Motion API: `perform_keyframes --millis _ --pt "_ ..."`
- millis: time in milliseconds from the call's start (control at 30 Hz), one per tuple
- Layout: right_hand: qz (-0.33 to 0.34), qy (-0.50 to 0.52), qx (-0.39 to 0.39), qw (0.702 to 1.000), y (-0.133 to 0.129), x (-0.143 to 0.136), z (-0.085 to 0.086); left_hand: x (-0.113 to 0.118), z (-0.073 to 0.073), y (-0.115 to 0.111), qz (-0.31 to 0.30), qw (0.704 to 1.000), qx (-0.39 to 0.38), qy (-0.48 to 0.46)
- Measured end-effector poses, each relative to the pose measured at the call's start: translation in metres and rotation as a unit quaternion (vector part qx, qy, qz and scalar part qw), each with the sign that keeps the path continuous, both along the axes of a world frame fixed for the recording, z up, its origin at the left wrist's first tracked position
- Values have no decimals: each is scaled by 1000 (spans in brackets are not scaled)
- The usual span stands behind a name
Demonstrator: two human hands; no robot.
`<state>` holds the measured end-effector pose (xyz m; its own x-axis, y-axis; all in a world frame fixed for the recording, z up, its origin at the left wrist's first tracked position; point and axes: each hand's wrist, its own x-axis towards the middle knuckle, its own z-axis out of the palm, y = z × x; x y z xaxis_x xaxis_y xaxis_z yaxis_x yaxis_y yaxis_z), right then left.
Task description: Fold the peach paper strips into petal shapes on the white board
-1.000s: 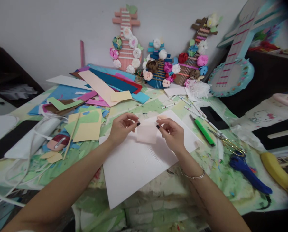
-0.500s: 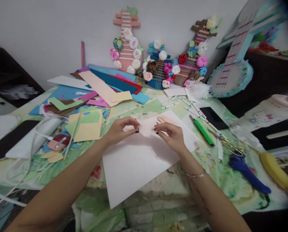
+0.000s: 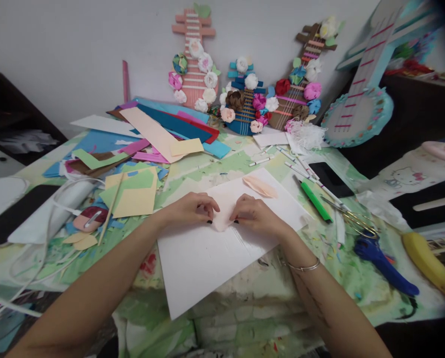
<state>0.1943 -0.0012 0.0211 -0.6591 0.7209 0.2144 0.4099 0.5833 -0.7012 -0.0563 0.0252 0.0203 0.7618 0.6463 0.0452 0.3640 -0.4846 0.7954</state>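
Observation:
Between my two hands is a pale pink piece of thin paper (image 3: 222, 217), low over a white sheet (image 3: 196, 278). My left hand (image 3: 192, 208) pinches its left edge between thumb and fingers. On the opposite edge my right hand (image 3: 257, 215) has a similar pinch, fingers curled. A bracelet (image 3: 305, 267) circles my right wrist. Just beyond the right hand, a peach petal-shaped paper piece (image 3: 260, 186) lies on the white sheet.
Colored paper strips (image 3: 151, 132) pile up at the back left. Flower-decorated paper instruments (image 3: 196, 74) lean on the wall. At right lie a green cutter (image 3: 314, 200), scissors (image 3: 356, 221), a blue glue gun (image 3: 386, 266), a phone (image 3: 330, 179) and a yellow banana-shaped object (image 3: 427, 263).
Both hands have come down toward me with the pink paper, and its lower edge now sits closer to the white sheet. More of the peach piece shows.

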Motion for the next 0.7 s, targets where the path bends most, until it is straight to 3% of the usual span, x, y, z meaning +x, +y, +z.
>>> perform_keyframes --millis 167,367,700 --pt "30 7 -10 999 0 -6 -1 6 -4 -4 0 999 -46 -23" --pt "8 -5 -28 1000 -3 -15 -2 12 -2 -7 -10 1000 19 -10" --pt "4 9 -63 998 -3 -16 -8 15 -3 -9 7 1000 -5 -3"
